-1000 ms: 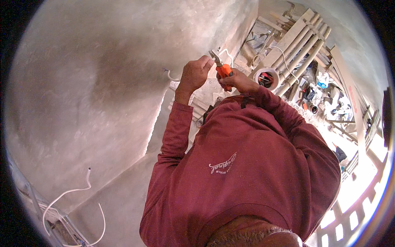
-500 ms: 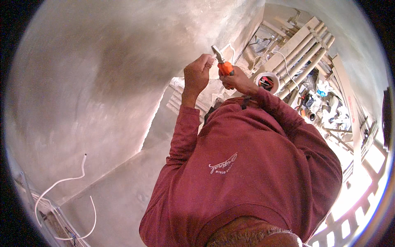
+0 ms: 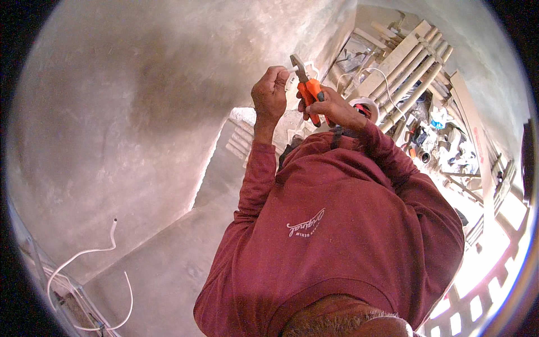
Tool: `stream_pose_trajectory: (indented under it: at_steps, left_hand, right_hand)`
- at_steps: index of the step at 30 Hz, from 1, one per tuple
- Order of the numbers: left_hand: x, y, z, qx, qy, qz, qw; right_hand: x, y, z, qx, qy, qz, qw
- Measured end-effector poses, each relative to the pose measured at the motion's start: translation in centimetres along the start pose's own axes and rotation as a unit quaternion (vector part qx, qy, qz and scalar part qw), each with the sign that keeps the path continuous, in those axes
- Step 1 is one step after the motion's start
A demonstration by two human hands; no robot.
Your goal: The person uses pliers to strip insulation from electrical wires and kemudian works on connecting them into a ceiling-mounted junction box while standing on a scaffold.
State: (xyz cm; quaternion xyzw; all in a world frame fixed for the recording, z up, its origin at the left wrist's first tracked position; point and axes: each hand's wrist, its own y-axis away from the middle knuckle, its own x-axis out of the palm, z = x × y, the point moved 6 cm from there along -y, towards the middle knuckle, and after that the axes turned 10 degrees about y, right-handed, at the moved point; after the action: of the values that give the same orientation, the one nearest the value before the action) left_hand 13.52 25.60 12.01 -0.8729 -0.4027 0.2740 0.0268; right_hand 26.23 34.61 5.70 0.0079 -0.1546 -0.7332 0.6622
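My right hand (image 3: 336, 109) is closed around the orange handles of a pair of pliers (image 3: 310, 90), whose metal jaws point up and to the left. The two handles stand somewhat apart. Level with the jaws, my left hand (image 3: 269, 94) pinches a thin white cable (image 3: 292, 69) between thumb and fingers. The cable's short piece reaches from the fingertips to the jaws; whether they bite on it I cannot tell. More white cable loops behind the pliers.
A white bucket (image 3: 368, 105) with red-handled tools stands right of my right hand. Beyond lie several long poles and boards (image 3: 415, 73), then scattered debris (image 3: 449, 146). A plastered wall (image 3: 112, 112) rises on the left. Loose white cables (image 3: 84, 247) curl out at lower left.
The pliers' handles have spread apart, and the jaws have moved slightly up beside the cable. My left hand has risen a little, and more of the cable shows beyond its fingertips.
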Motion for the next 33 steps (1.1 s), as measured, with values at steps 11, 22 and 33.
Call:
stream_pose_trajectory:
  at_steps: [11,22,33]
  left_hand:
    - [0.5,0.9,-0.7,-0.07,0.06,0.057,0.994]
    - [0.2,2.0,-0.6,-0.255,0.203,0.201,0.924]
    - [-0.7,-0.4,0.1,-0.191,0.025,0.23,0.954]
  right_hand:
    - [-0.5,1.5,0.4,-0.006,-0.036,0.003,0.999]
    - [-0.6,1.7,0.8,-0.008,-0.023,0.056,0.998]
    - [1.7,-1.5,-3.0,-0.008,-0.156,0.085,0.984]
